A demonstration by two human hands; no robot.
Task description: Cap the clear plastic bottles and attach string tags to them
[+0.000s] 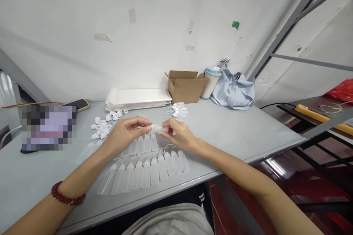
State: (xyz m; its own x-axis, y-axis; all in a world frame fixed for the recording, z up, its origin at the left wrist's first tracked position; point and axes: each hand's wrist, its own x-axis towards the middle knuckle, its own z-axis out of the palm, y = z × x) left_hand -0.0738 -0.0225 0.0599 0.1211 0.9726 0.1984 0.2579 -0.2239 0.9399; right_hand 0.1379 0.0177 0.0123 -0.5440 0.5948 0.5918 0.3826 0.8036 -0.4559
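My left hand (pixel 134 128) pinches the white cap at the neck end of a small clear plastic bottle (pixel 159 128). The bottle lies level between my hands, its body gripped by the fingers of my right hand (pixel 178 132). Just below, rows of translucent squeeze bottles (pixel 146 172) with white caps and thin curved tubes lie flat on the table. The upper row is partly covered by my left hand. Loose white caps (pixel 102 128) are heaped to the left, and two bottle bodies (pixel 85 152) rest beside my left forearm. A few smaller capped bottles (pixel 179 110) lie beyond my right hand.
Along the wall stand a stack of white flat sheets (pixel 139 97), an open cardboard box (pixel 184 87), a blue-lidded cup (pixel 211 82) and a light blue cloth bag (pixel 234 90). A phone (pixel 78 105) lies on the grey table (pixel 234 132) at the left. A metal frame (pixel 281 36) rises at the right.
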